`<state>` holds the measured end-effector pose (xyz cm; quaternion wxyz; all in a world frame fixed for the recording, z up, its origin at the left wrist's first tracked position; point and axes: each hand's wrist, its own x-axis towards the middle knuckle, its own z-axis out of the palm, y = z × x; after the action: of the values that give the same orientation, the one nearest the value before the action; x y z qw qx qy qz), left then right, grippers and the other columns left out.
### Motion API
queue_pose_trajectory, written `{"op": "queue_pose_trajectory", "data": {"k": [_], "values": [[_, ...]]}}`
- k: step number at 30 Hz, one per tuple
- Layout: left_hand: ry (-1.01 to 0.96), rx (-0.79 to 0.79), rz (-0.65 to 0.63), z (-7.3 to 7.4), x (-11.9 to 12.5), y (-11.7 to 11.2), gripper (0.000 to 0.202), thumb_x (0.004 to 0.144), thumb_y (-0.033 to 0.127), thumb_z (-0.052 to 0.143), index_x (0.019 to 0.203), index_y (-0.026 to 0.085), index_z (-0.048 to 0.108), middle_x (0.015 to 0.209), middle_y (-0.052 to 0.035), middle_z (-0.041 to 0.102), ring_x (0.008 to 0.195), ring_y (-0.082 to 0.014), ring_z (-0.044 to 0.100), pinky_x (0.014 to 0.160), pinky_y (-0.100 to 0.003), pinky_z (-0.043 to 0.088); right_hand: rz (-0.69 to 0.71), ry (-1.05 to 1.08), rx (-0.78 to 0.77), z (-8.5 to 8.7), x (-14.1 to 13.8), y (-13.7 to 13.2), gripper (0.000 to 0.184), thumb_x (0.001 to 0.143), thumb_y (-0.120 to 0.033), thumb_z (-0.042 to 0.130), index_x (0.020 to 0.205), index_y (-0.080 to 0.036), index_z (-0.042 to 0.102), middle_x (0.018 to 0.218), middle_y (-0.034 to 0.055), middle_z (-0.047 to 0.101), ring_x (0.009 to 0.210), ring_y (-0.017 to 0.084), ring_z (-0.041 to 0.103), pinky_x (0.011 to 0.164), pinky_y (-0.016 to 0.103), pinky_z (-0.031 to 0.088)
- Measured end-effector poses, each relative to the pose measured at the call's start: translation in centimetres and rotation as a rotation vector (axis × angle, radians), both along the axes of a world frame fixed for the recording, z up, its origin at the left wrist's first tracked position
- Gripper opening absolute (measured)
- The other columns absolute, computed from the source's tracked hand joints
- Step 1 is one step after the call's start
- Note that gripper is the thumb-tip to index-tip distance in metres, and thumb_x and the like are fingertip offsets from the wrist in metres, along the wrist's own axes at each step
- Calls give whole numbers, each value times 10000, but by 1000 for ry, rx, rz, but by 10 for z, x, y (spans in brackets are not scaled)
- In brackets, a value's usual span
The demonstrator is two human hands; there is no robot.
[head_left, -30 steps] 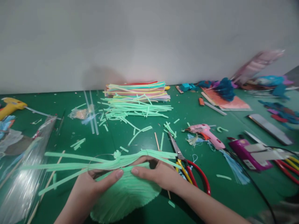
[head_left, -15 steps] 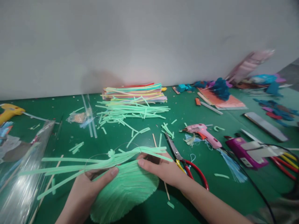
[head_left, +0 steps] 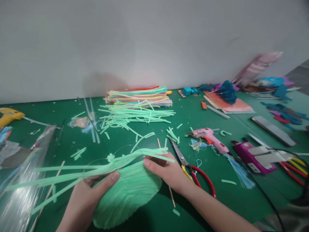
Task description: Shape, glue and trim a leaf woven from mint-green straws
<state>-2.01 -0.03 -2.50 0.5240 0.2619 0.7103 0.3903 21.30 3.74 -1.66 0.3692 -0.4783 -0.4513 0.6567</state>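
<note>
Between my hands is a fan-shaped piece made of mint-green pipe cleaners [head_left: 130, 193], its rounded edge hanging toward me. Along its top run long loose pipe-cleaner ends [head_left: 60, 178], sticking out far to the left and a little to the right. A thin wire loop [head_left: 96, 160] arcs above it, with a small green knot [head_left: 110, 157] near the middle. My left hand [head_left: 93, 190] pinches the left side, thumb on top. My right hand [head_left: 166, 170] grips the upper right, thumb on the front face; its other fingers are behind, mostly hidden.
Red-handled scissors [head_left: 190, 167] lie right of my right hand, beside a pink glue gun [head_left: 210, 138] and a purple device [head_left: 253, 158] with a cable. Behind are loose green pipe cleaners [head_left: 140, 115] and a multicoloured bundle [head_left: 137, 96]. A yellow glue gun [head_left: 11, 116] and clear plastic [head_left: 29, 180] lie left.
Both hands and the green piece have shifted slightly left. The left ends of the pipe cleaners now reach further left and lower. Both grips look unchanged.
</note>
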Motion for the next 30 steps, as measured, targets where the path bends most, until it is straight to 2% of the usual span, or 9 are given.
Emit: {"op": "queue_pose_trajectory", "data": {"k": [3, 8, 14, 18, 22, 27, 30], "values": [[29, -1, -18, 4, 3, -1, 473, 496, 473, 900, 854, 179, 802, 930, -84, 804, 1032, -358, 704, 1018, -483, 502, -7, -4, 33, 1, -4, -1, 265, 754, -452, 745, 782, -192, 704, 776, 9, 673, 744, 162, 594, 723, 304, 474], [25, 23, -51, 8, 7, -1, 460, 518, 481, 893, 856, 182, 802, 945, -80, 804, 1043, -355, 702, 1020, -476, 504, -77, -14, 23, 4, -10, -2, 210, 706, -398, 739, 729, -205, 659, 724, -5, 634, 698, 155, 564, 671, 298, 458], [-18, 27, -13, 4, 3, 2, 468, 526, 457, 895, 884, 174, 790, 952, -91, 803, 1031, -359, 708, 952, -465, 547, -26, -59, 130, 2, -8, 0, 226, 751, -426, 713, 755, -203, 676, 727, 2, 633, 703, 159, 560, 667, 300, 457], [-53, 28, -27, 3, 3, 4, 454, 555, 433, 886, 906, 165, 783, 991, -98, 797, 1059, -348, 699, 953, -436, 544, -20, -54, 79, -3, -8, 0, 332, 659, -449, 814, 856, -200, 718, 858, 20, 689, 805, 181, 609, 762, 320, 472], [-61, 31, -94, 7, 13, 1, 484, 601, 446, 856, 974, 151, 770, 1029, -122, 788, 1103, -362, 678, 936, -439, 547, 36, 29, 0, -5, -9, 0, 354, 714, -499, 792, 882, -193, 732, 806, 8, 680, 780, 171, 608, 747, 310, 466], [-130, 85, -172, 16, 19, 1, 630, 626, 485, 847, 1166, 199, 694, 1168, -105, 750, 1092, -330, 689, 896, -397, 567, -175, 202, -95, -7, -6, 6, 358, 666, -492, 847, 840, -197, 743, 781, -7, 684, 740, 141, 600, 722, 271, 457], [-182, 56, -169, 19, 19, 3, 595, 647, 468, 840, 1164, 208, 700, 1107, -91, 772, 1011, -313, 722, 904, -413, 565, -221, 287, -108, -9, -3, 9, 365, 673, -478, 850, 899, -209, 750, 809, 1, 700, 773, 153, 613, 751, 284, 462]]}}
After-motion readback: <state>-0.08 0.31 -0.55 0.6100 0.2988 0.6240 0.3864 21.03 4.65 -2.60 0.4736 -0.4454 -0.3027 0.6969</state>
